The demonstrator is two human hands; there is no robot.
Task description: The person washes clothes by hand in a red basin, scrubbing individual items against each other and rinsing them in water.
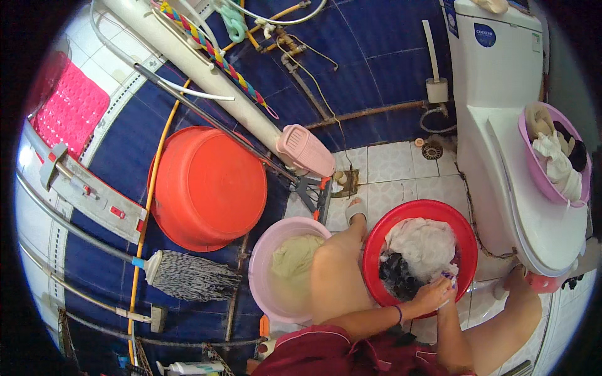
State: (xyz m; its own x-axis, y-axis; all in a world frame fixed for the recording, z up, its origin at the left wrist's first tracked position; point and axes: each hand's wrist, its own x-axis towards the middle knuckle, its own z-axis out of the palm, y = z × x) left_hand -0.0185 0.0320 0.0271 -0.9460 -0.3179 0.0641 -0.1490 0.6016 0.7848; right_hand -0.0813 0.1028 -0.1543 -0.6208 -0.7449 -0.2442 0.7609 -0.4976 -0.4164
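Observation:
My left hand [429, 297], with a dark band at the wrist, is closed against my right hand [448, 293] over the near right side of a red basin [371, 250]. Both hands grip a small bunch of white cloth [451, 273] with a purple patch on it; most of it is hidden by my fingers. Soapy water fills the basin around them. Farther in, a large white garment [423, 241] lies bunched up in the suds. Beside it on the left is a soaked black cloth [399, 277].
A pink basin [259, 269] of cloudy water holds a pale green cloth [296, 258] left of my knee. An orange-red tub [213, 188] leans against the blue wall, near a mop [191, 276]. On the toilet [542, 219] at right stands a lilac basin [537, 164] of clothes.

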